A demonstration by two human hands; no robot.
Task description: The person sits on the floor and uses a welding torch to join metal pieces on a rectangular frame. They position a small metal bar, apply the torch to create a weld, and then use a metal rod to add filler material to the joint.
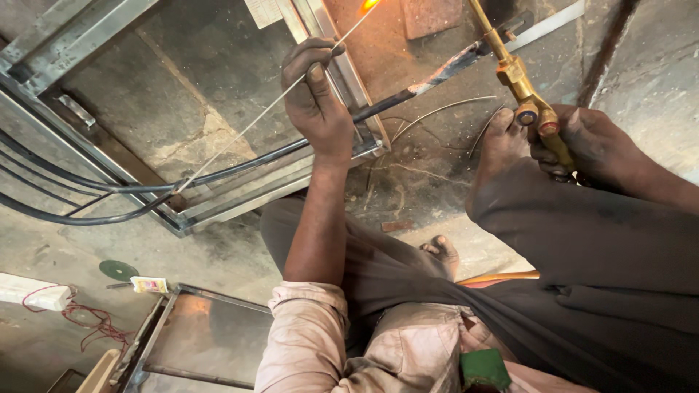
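The left hand [317,102] pinches a thin filler rod [280,94] between thumb and fingers, its grip closed around the wire, whose far end reaches up to a glowing orange spot [370,4] at the top edge of view. The right hand [593,142] wraps closed around the handle of a brass gas torch [520,80], its neck angled up toward the same glow. Rod tip and torch meet over a steel frame [218,196] of square tubing that lies on the cracked concrete floor [437,182], with black hoses [87,193] draped across it. A bare foot [502,142] rests beside the torch and another [442,249] is tucked beneath the crouching person's dark trousers. A second frame [167,320], a green disc [118,270] and a white block with red wire [44,297] lie nearer the camera. The work appears to be mid-joint, heat and filler applied together; feeding on would call for a steady rod kept in the flame.
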